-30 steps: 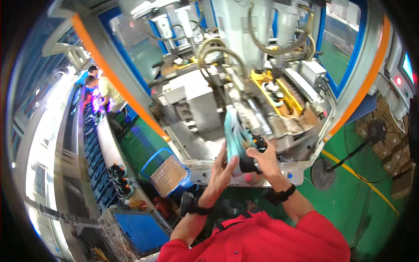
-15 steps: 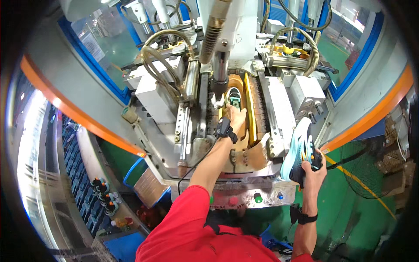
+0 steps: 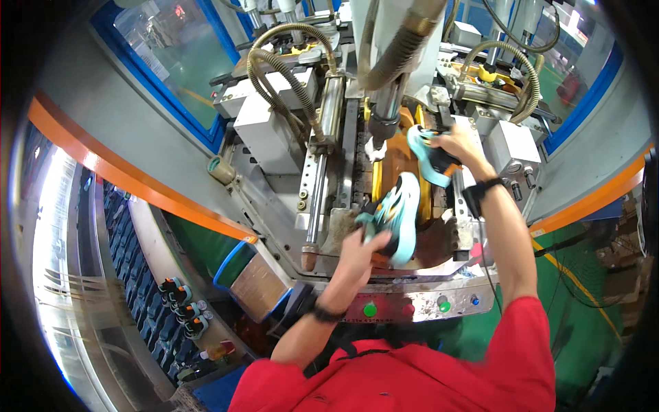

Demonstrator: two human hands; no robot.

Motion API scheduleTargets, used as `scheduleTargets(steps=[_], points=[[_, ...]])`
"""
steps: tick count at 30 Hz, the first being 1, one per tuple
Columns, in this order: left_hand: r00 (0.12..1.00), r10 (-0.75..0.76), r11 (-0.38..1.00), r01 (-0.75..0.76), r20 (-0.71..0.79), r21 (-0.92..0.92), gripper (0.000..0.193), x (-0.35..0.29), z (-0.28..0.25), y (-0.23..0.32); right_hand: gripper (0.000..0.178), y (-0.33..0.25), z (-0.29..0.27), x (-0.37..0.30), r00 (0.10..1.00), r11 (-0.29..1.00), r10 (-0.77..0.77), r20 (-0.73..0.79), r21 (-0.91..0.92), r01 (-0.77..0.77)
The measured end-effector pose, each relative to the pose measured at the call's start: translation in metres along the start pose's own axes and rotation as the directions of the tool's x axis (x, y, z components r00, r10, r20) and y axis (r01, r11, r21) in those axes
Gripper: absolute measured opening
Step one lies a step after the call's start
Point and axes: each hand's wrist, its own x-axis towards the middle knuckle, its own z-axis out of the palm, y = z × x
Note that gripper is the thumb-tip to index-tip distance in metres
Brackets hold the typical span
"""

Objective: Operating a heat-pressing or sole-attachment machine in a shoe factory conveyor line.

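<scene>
In front of the press, my left hand (image 3: 355,259) grips a sneaker (image 3: 406,230) with a pale teal and white sole and a dark upper; its sole faces right. My right hand (image 3: 460,145) is closed round a second, matching sneaker (image 3: 421,155), held farther off over the right side of the press. Beneath both shoes lies the long brown cradle (image 3: 399,159) of the press, with yellow side walls; the shoes and hands hide part of it. A metal ram (image 3: 386,117) with a ribbed hose comes down just left of the second sneaker.
Metal cylinders (image 3: 322,185) and a white box (image 3: 271,137) flank the cradle on the left; another white box (image 3: 511,147) stands right. A button panel (image 3: 425,303) runs along the front. At left are a blue-rimmed bin (image 3: 226,264) and several dark shoes (image 3: 184,309) beside a conveyor.
My left hand has drawn back from the cradle and now holds a sneaker. My right hand has carried its sneaker from the far right in over the press. The view has shifted.
</scene>
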Motion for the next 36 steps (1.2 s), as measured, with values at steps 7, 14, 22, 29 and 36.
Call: scheduleTargets(steps=[7, 14, 22, 29, 36], points=[[0.876, 0.223, 0.975, -0.200, -0.428, 0.099, 0.039, -0.216, -0.078, -0.011, 0.049, 0.013, 0.181, 0.060, 0.957, 0.964, -0.132, -0.258, -0.257, 0.064], [0.473, 0.189, 0.868, -0.489, -0.861, -0.079, 0.037, -0.314, -0.092, -0.094, 0.052, -0.009, 0.164, -0.009, 0.937, 0.928, -0.331, -0.113, -0.219, 0.301], [0.464, 0.129, 0.853, -0.502, -0.876, -0.140, 0.032, -0.327, -0.058, -0.164, 0.008, 0.038, 0.225, -0.276, 0.547, 0.554, -0.832, 0.098, 0.214, 0.805], [0.352, 0.008, 0.744, -0.627, -0.936, -0.229, 0.034, -0.383, -0.032, -0.247, 0.010, 0.114, 0.327, -0.284, 0.308, 0.387, -0.908, 0.285, 0.287, 0.876], [-0.026, -0.258, 0.590, -0.796, -0.966, -0.137, 0.027, -0.460, -0.059, -0.371, 0.015, 0.052, 0.320, -0.307, 0.442, 0.517, -0.818, 0.368, 0.131, 0.846]])
